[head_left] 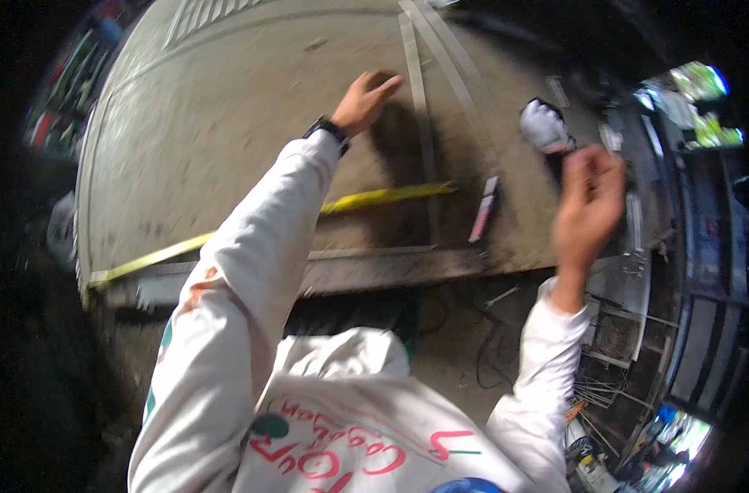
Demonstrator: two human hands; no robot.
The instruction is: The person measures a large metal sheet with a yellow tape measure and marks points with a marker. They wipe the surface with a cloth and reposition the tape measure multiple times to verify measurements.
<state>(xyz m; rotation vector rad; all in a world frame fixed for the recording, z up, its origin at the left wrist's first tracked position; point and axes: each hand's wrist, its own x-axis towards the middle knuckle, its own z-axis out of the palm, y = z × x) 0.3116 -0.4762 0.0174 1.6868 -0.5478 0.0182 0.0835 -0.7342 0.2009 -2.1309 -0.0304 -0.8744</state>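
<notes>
Raised over the worktable [226, 156], my left hand [366, 103] has a dark watch at its wrist. Its fingers are loosely bent, thumb and forefinger apart, with nothing visible in them. My right hand [588, 201], near the table's right side, is smeared by motion. Its fingers curl, and whether they hold anything is unclear. Just beyond it lies a white-and-dark bundled thing, perhaps a glove [545, 125]. A yellow tape measure blade [391, 195] runs along the near edge, passing behind my left forearm. Between my hands lies a slim red-and-white tool [483, 209], kind unclear.
Long thin metal strips [415, 70] lie across the table's far middle. A ridged pale panel [206, 16] is at the far left. To the right stands a rack [637, 329] with metal pieces, and thin rods [600, 390] are below it.
</notes>
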